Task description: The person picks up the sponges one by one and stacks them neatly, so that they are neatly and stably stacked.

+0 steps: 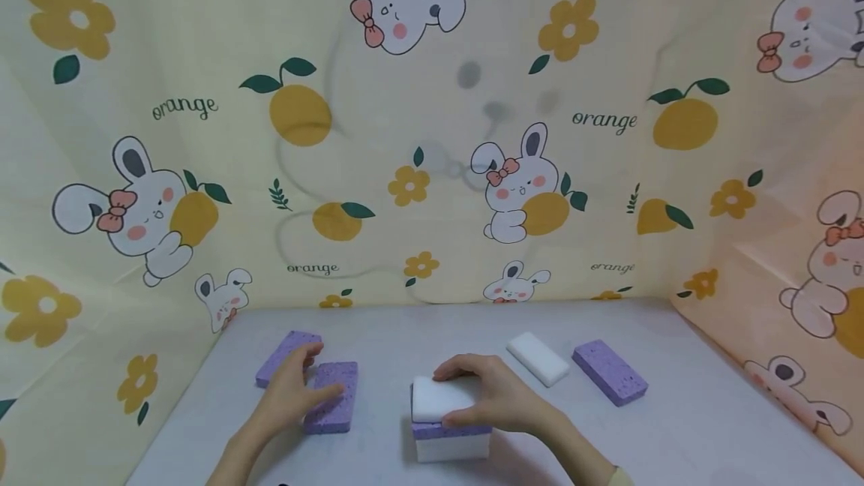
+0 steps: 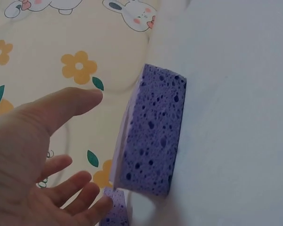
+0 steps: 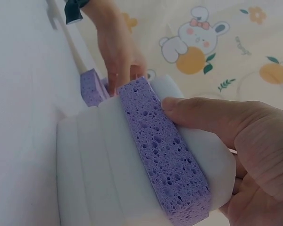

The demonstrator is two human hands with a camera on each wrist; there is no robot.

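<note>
A stack stands on the table in front of me, with several white sponges [image 3: 92, 165] at the bottom. On these lies a purple sponge [image 3: 158, 146] with visible pores, topped by another white sponge [image 1: 435, 400]. My right hand [image 1: 496, 396] grips the top white sponge from its right side, thumb on the near edge and fingers on the far one. To the left, my left hand [image 1: 292, 388] hovers with thumb and fingers spread, holding nothing. Just beside it lies a flat purple sponge [image 1: 343, 377], apart from the hand in the left wrist view.
Behind the left hand lies another purple sponge [image 1: 280, 358], set at a slant. Right of the stack are a loose white sponge [image 1: 538, 358] and a purple sponge [image 1: 610, 371]. A printed curtain [image 1: 432, 246] encloses the white table [image 1: 378, 336] at the back and sides.
</note>
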